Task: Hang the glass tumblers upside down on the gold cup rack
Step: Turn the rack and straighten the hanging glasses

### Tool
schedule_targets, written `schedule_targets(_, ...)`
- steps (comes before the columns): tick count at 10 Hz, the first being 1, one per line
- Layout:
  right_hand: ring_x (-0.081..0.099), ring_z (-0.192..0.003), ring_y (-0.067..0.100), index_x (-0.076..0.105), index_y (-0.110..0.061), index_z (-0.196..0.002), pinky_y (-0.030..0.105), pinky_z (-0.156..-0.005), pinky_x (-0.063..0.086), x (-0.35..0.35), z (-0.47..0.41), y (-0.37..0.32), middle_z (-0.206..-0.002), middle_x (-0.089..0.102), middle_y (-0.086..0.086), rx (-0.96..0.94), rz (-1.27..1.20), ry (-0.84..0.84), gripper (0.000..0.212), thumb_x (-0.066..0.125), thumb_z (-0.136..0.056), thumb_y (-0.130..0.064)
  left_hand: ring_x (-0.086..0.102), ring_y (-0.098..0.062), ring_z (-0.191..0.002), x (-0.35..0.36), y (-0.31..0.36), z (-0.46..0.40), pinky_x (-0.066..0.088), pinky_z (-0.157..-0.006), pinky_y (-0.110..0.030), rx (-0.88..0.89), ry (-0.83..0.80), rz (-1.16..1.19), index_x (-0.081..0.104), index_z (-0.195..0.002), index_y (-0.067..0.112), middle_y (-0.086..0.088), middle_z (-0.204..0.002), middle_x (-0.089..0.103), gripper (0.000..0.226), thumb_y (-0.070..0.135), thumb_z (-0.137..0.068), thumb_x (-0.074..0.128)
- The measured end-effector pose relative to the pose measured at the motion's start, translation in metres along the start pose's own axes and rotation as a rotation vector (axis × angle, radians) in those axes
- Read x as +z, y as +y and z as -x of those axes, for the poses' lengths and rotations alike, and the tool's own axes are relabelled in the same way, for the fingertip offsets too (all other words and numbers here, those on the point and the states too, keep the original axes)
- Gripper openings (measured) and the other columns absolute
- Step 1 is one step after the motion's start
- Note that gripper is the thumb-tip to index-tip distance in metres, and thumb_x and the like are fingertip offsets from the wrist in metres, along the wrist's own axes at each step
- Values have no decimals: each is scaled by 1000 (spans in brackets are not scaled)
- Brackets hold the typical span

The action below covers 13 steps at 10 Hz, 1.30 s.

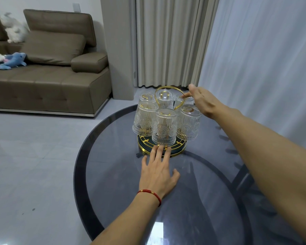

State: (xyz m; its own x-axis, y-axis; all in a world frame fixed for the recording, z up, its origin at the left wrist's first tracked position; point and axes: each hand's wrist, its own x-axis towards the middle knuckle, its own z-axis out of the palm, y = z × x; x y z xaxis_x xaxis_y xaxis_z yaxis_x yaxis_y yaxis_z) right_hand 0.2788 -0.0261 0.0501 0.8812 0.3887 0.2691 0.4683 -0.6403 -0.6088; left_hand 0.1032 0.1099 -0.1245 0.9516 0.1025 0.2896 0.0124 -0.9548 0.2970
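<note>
glass table [113, 174]: six tumblers [164, 127] inverted on rack [162, 150], both hands flat-fingered.

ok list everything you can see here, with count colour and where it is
glass tumblers: six, clear ribbed, upside down on the rack
gold cup rack: one, gold with dark round base, far side of table
glass table: one, smoky grey, round, foreground
sofa: one, brown, left background
plush dolphin: one, blue, on sofa seat
white plush toy: one, on sofa's far left
curtains: beige and sheer white, behind table
bracelet: one, red, left wrist
left hand: open, fingertips at rack base
right hand: open, by rack's handle loop
</note>
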Motion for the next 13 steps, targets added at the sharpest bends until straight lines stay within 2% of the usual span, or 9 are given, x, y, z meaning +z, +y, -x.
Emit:
schedule_targets(1, 46, -143, 28, 77, -21, -118, 60, -119, 27, 0, -3, 5, -153, 55, 9, -8, -22, 1, 76, 13, -103, -61, 11, -23, -153, 0, 0, 0, 22, -120, -55, 1, -2, -4, 20, -157, 25, -3, -165, 22, 74, 51, -91, 41)
schedule_targets(3, 44, -143, 28, 75, -26, -116, 60, -118, 27, 2, -5, 11, -155, 52, 7, 19, -46, -3, 71, 14, -104, -62, 10, -22, -153, 0, 0, 0, 21, -120, -54, -2, 4, 0, 21, -157, 25, -3, -166, 22, 74, 51, -91, 41)
schedule_targets(5, 42, -143, 28, 71, -35, -109, 55, -120, 28, 5, -3, 15, -155, 47, 7, 67, -105, -21, 59, 18, -104, -62, 10, -23, -153, 0, 0, 0, 22, -120, -55, -4, 4, -3, 21, -157, 25, -3, -165, 22, 74, 51, -91, 41)
schedule_targets(11, 44, -141, 33, 71, -22, -127, 54, -117, 32, 6, -5, 18, -158, 45, 13, 59, -85, -7, 69, 16, -106, -59, 11, -23, -153, -1, -1, 0, 22, -120, -55, -6, 6, 11, 21, -157, 25, -3, -165, 22, 74, 50, -91, 43)
schedule_targets(12, 47, -139, 31, 69, -18, -131, 49, -113, 34, 5, -5, 17, -156, 49, 11, 44, -109, -9, 71, 17, -105, -59, 12, -23, -153, -1, 0, 1, 22, -120, -55, -6, 11, 8, 22, -157, 25, -3, -165, 23, 74, 50, -90, 42)
schedule_targets(13, 44, -143, 23, 59, -23, -143, 39, -112, 31, 4, -4, 16, -156, 50, 4, 44, -172, 14, 70, 18, -102, -63, 12, -23, -153, -1, 0, 1, 22, -120, -54, -5, 11, 8, 22, -157, 24, -3, -165, 23, 74, 50, -90, 43)
